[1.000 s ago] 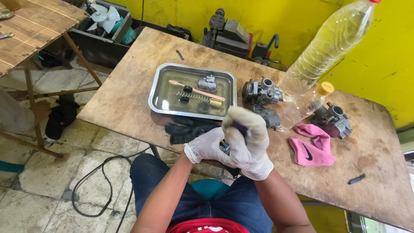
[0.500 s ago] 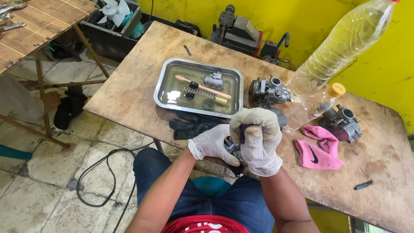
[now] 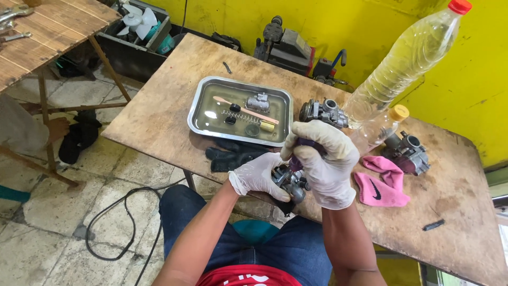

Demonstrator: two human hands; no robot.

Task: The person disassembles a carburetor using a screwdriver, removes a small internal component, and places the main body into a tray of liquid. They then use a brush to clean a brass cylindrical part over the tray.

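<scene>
We held the carburetor (image 3: 290,182) at the surface's (image 3: 159,122) near edge, left hand (image 3: 259,175) cupping it, fingers curled round its body, seemingly to steady it. Our right hand (image 3: 325,159) gripped a purple-handled tool (image 3: 296,161), fingers shut, tip down on it. Beyond lay gloves (image 3: 230,156) and tray (image 3: 197,106).

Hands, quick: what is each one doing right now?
Left hand: closed around a small metal carburetor, steadying it.
Right hand: closed on a purple-handled tool pressed onto the carburetor.
</scene>
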